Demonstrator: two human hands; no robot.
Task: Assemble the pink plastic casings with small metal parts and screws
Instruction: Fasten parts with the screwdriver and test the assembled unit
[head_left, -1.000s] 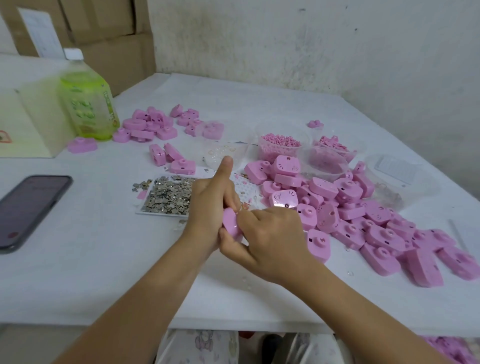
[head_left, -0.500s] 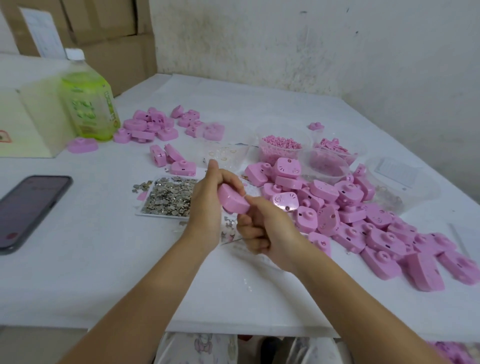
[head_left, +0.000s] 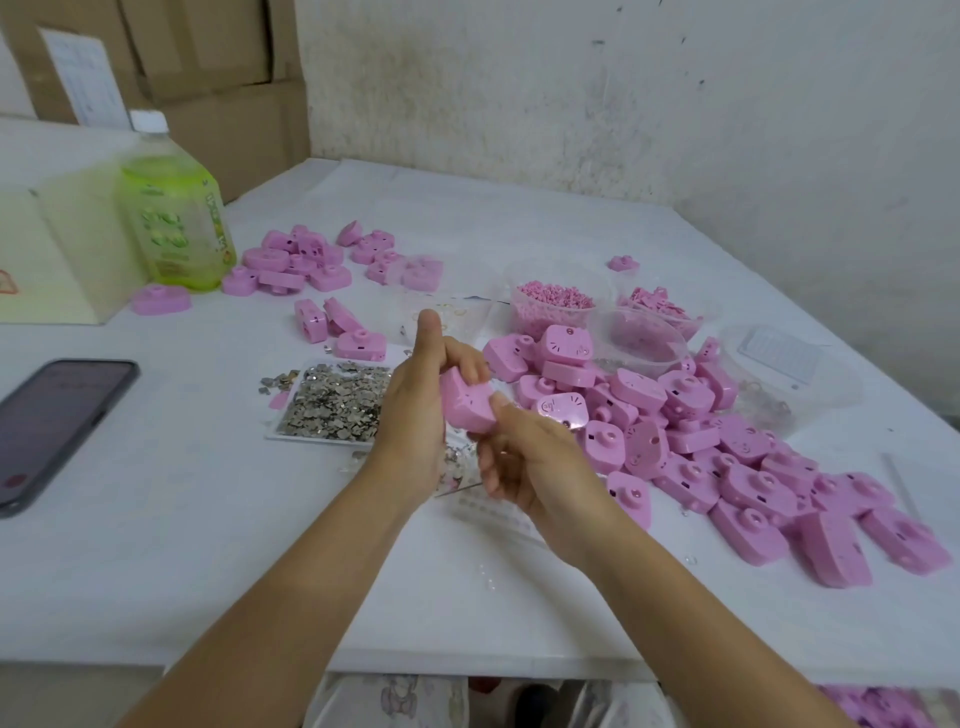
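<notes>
Head view: left hand (head_left: 415, 410) grips pink casing (head_left: 465, 405), right hand (head_left: 530, 457) pinches it.

casing (head_left: 465, 402): smooth pink plastic | metal parts (head_left: 332, 402): shiny | table (head_left: 182, 545): matt white

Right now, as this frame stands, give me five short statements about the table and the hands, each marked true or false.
1. The left hand grips a pink casing above the table. True.
2. The biggest casing pile lies right of the held casing. True.
3. The phone lies inside that pile. False: it lies apart, at the table's left edge.
4. The metal parts sit just left of the left hand. True.
5. The green bottle lies on its side. False: it stands upright, capped.
</notes>
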